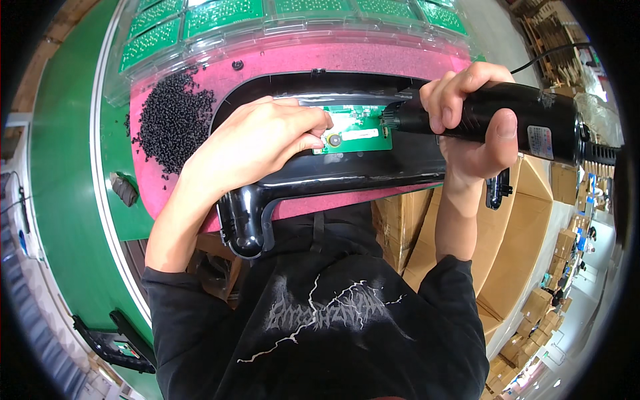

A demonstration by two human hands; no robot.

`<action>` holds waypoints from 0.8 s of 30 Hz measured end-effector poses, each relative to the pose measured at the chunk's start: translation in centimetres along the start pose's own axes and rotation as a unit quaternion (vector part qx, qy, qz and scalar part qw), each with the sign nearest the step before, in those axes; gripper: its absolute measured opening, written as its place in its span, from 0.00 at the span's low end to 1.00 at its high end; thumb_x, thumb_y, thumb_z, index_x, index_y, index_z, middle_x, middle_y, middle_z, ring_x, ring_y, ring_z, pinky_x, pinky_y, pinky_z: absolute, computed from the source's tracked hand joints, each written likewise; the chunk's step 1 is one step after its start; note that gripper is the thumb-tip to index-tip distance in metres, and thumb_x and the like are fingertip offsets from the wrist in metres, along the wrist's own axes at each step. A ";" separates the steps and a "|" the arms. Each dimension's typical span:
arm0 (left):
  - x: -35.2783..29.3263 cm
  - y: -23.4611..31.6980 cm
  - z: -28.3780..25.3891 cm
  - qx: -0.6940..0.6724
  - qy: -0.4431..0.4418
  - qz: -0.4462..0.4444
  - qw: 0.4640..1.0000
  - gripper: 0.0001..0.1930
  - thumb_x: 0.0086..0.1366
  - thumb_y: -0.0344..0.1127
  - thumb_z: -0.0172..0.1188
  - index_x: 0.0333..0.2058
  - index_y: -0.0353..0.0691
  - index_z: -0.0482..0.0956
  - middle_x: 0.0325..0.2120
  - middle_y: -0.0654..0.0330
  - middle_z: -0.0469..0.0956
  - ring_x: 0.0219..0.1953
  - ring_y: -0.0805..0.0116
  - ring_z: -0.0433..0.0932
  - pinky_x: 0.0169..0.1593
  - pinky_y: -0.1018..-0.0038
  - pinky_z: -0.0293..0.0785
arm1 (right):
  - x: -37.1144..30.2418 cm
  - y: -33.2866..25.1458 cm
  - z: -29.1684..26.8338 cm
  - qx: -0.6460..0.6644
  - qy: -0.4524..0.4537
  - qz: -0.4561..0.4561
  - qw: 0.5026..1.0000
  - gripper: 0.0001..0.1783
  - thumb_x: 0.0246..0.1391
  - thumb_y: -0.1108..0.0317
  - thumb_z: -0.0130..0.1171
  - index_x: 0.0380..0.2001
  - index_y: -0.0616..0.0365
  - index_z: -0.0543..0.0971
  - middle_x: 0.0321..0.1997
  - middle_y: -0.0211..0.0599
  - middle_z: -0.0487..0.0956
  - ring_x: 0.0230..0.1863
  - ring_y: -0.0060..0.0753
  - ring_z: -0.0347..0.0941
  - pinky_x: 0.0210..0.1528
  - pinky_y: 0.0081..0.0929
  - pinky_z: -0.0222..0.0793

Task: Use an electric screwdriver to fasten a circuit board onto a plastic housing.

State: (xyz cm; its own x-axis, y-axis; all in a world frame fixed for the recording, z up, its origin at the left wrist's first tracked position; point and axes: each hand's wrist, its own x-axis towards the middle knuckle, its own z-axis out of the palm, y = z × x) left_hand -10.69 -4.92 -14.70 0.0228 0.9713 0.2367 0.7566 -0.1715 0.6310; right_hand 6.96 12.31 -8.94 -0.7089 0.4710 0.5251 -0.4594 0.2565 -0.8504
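A green circuit board (363,145) lies inside a curved black plastic housing (347,175). My left hand (257,137) reaches over the housing's left side. Its thumb and bent fingers close on the board's left end, beside a small round part (335,140); what lies under the fingertips is hidden. In my right hand (470,120) is a thick black electric screwdriver (527,117), held nearly level. The ribbed nose of the screwdriver points left, over the board's right end. Whether its bit touches a screw cannot be seen.
A heap of small black screws (175,120) sits left of the housing on a pink mat (293,53). Clear trays (267,28) with green boards stand behind. A cable (550,50) trails at the right. Cardboard boxes (513,227) stand below right. Another black housing (117,343) rests lower left.
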 end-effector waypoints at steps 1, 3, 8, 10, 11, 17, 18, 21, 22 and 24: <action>0.0 0.0 0.0 0.001 0.004 0.003 1.000 0.09 0.63 0.35 0.60 0.31 0.38 0.69 0.41 0.60 0.82 0.37 0.53 0.78 0.44 0.61 0.73 | 0.1 0.0 -0.1 0.001 0.004 0.002 1.000 0.25 0.56 0.46 0.52 0.40 0.60 0.70 0.19 0.31 0.67 0.18 0.25 0.60 0.26 0.27 0.57; 0.0 0.1 -0.2 0.001 -0.002 -0.005 1.000 0.09 0.63 0.35 0.60 0.31 0.38 0.69 0.42 0.60 0.82 0.38 0.53 0.78 0.44 0.61 0.73 | 0.3 0.2 -0.1 0.003 0.009 0.003 1.000 0.25 0.57 0.46 0.51 0.39 0.60 0.71 0.19 0.31 0.67 0.18 0.25 0.60 0.26 0.28 0.57; 0.0 -0.2 0.0 -0.005 0.005 0.001 1.000 0.09 0.62 0.34 0.60 0.31 0.38 0.69 0.42 0.59 0.82 0.39 0.52 0.79 0.44 0.62 0.73 | 1.1 1.0 -0.1 0.091 0.005 -0.041 0.995 0.16 0.57 0.62 0.58 0.38 0.66 0.73 0.19 0.37 0.71 0.18 0.25 0.66 0.23 0.23 0.65; 0.2 0.1 -0.3 -0.012 -0.006 -0.012 1.000 0.09 0.61 0.33 0.60 0.31 0.37 0.69 0.42 0.59 0.82 0.39 0.52 0.79 0.44 0.62 0.74 | 1.2 0.5 -0.2 0.000 0.001 0.016 1.000 0.23 0.57 0.49 0.51 0.39 0.61 0.71 0.19 0.31 0.68 0.18 0.24 0.60 0.26 0.28 0.57; 0.3 0.1 -0.3 -0.013 -0.007 -0.012 1.000 0.09 0.61 0.33 0.60 0.31 0.37 0.69 0.42 0.59 0.82 0.39 0.52 0.79 0.44 0.62 0.74 | 1.4 0.4 -0.4 0.000 0.002 0.018 1.000 0.23 0.57 0.49 0.51 0.39 0.61 0.71 0.19 0.31 0.68 0.18 0.24 0.60 0.26 0.28 0.57; 0.2 0.1 -0.4 -0.001 -0.008 -0.024 1.000 0.09 0.61 0.32 0.60 0.32 0.37 0.69 0.42 0.59 0.82 0.40 0.52 0.79 0.44 0.62 0.75 | 3.0 1.3 -1.2 0.082 -0.157 0.061 0.982 0.21 0.55 0.50 0.52 0.36 0.60 0.69 0.16 0.28 0.66 0.16 0.20 0.57 0.21 0.21 0.53; 0.1 0.1 -0.3 -0.003 -0.006 -0.024 1.000 0.09 0.61 0.32 0.61 0.33 0.37 0.70 0.42 0.59 0.82 0.40 0.52 0.80 0.44 0.61 0.75 | 2.7 0.9 -0.4 0.008 -0.117 0.052 0.992 0.21 0.54 0.50 0.52 0.36 0.59 0.69 0.15 0.27 0.64 0.15 0.19 0.56 0.20 0.21 0.52; 0.2 0.0 -0.3 -0.006 -0.007 -0.031 0.999 0.09 0.61 0.33 0.61 0.34 0.37 0.70 0.42 0.59 0.82 0.40 0.52 0.80 0.43 0.62 0.75 | 2.8 2.3 -0.9 0.127 -0.131 0.006 0.983 0.12 0.56 0.65 0.58 0.36 0.65 0.75 0.16 0.32 0.71 0.15 0.21 0.64 0.21 0.20 0.62; 0.2 0.0 -0.3 -0.007 -0.013 -0.038 0.999 0.09 0.61 0.33 0.60 0.34 0.37 0.71 0.42 0.59 0.82 0.41 0.52 0.80 0.43 0.62 0.75 | 2.6 2.4 -0.8 0.127 -0.131 0.005 0.983 0.12 0.56 0.65 0.58 0.36 0.65 0.75 0.16 0.32 0.71 0.15 0.21 0.64 0.21 0.20 0.62; 0.2 0.1 -0.4 -0.004 -0.012 -0.044 0.999 0.08 0.61 0.34 0.60 0.34 0.37 0.72 0.41 0.59 0.82 0.41 0.52 0.80 0.43 0.62 0.76 | 2.2 2.6 -0.3 0.126 -0.065 0.005 0.990 0.12 0.57 0.65 0.58 0.36 0.64 0.75 0.17 0.33 0.71 0.16 0.22 0.64 0.20 0.20 0.62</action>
State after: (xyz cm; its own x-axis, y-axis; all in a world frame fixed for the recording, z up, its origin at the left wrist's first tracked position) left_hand -10.87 -4.78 -14.33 -0.0273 0.9864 0.1621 0.7518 -0.0866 0.6537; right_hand 4.42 14.25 -10.00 -0.7694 0.3548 0.5312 -0.5598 0.0262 -0.8282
